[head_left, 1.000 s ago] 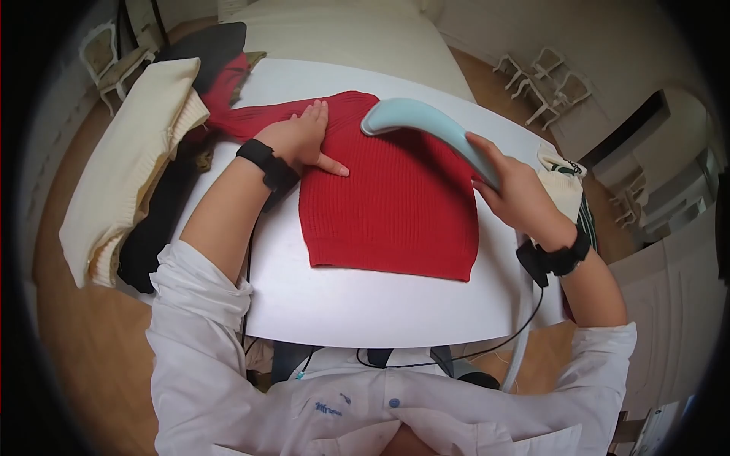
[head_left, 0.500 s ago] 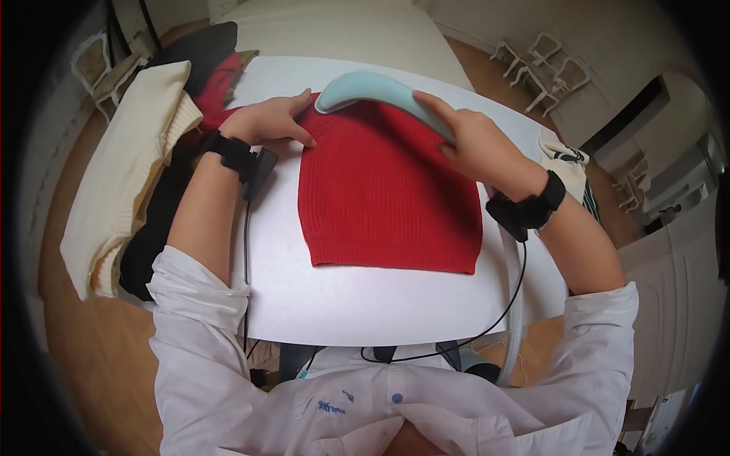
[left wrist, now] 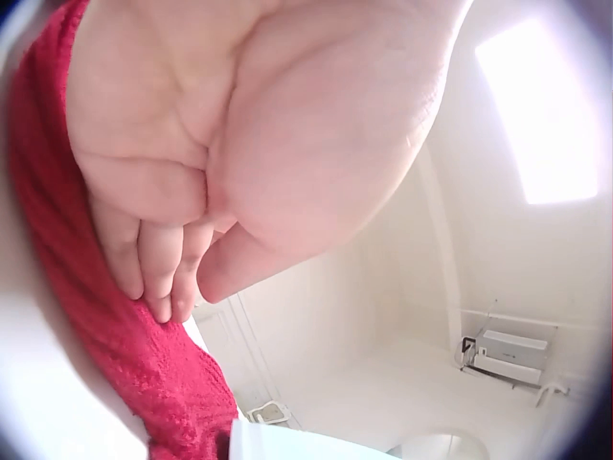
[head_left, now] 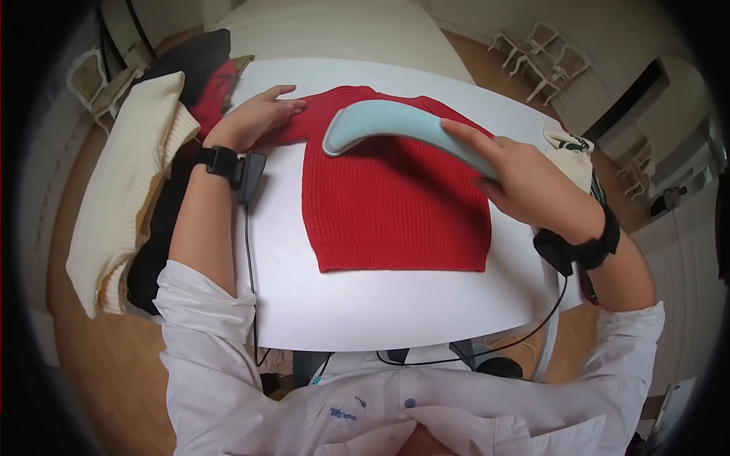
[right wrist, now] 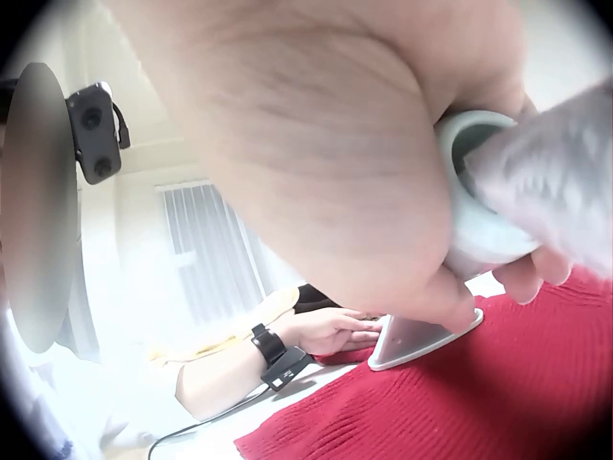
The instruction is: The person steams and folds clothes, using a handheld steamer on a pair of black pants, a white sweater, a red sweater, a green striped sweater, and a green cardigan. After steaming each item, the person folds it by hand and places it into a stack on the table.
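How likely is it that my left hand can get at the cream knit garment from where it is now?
Probably yes: the left hand seems to grip nothing, its fingers at the red sleeve, and the cream knit garment lies close by with nothing seen covering its top.

Perhaps a home: ornate chairs (head_left: 86, 77).

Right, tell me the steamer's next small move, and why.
I'd probably glide the steamer slightly toward the outstretched sleeve, short of the left hand: the right hand holds the steamer over the red sweater beside that sleeve, which the left hand touches farther out.
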Action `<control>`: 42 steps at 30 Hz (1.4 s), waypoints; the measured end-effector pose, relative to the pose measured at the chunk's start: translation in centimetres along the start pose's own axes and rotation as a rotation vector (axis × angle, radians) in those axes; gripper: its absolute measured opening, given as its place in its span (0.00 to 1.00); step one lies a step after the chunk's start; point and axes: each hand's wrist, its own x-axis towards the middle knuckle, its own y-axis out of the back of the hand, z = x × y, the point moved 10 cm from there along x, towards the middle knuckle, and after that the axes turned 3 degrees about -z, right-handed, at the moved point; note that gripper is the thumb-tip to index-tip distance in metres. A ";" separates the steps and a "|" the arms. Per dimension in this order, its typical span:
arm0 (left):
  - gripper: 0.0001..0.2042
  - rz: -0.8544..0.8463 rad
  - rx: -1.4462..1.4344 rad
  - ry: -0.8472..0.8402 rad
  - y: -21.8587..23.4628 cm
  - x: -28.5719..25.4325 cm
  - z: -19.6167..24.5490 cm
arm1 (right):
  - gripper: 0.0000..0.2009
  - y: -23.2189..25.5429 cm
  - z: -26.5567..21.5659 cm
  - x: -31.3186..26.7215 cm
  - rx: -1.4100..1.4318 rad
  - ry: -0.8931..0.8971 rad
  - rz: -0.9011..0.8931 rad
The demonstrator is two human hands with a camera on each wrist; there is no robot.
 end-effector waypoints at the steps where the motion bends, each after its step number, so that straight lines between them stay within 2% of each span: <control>1: 0.27 0.005 -0.094 -0.009 0.3 0.3 -0.5 | 0.42 -0.3 -0.4 1.0 0.000 0.005 -0.001; 5: 0.31 -0.026 -0.099 -0.043 0.3 0.5 -0.6 | 0.35 -1.3 -3.1 4.6 -0.014 0.104 0.101; 10: 0.30 -0.045 -0.107 -0.012 0.3 0.7 -1.2 | 0.36 -1.6 -4.5 6.2 -0.051 0.153 0.111; 14: 0.29 -0.054 -0.080 -0.050 0.2 0.7 -0.9 | 0.37 -1.1 -2.8 4.7 0.003 0.107 0.093; 17: 0.27 -0.003 0.061 -0.074 0.3 0.5 -0.4 | 0.40 -0.6 -1.8 2.2 0.005 0.036 0.001; 19: 0.28 0.016 0.289 -0.054 -0.5 -0.5 1.0 | 0.43 -0.3 -1.4 0.1 -0.007 0.048 -0.016; 20: 0.29 -0.038 0.313 -0.066 -1.0 -0.2 0.9 | 0.43 0.0 -1.3 -1.0 -0.006 0.050 -0.018; 23: 0.30 -0.035 0.400 -0.133 -1.4 0.4 0.5 | 0.45 0.5 -0.8 -4.0 -0.009 0.002 -0.069; 26: 0.30 -0.032 0.363 -0.091 -1.3 0.5 0.3 | 0.44 1.3 -1.3 -5.8 -0.027 0.056 -0.062; 29: 0.26 -0.059 0.309 -0.017 -1.4 0.1 0.6 | 0.44 1.3 -1.9 -5.8 -0.047 0.115 -0.040; 33: 0.26 -0.069 0.331 0.002 -1.6 0.0 0.6 | 0.46 0.2 -2.4 -3.2 -0.022 0.084 -0.079; 38: 0.27 -0.153 0.506 -0.035 -3.5 -0.5 1.3 | 0.45 -0.6 -4.3 -1.3 0.026 0.199 -0.035; 42: 0.25 -0.155 0.632 -0.098 -4.0 -1.0 2.7 | 0.45 -0.9 -4.1 -2.4 -0.003 0.209 -0.049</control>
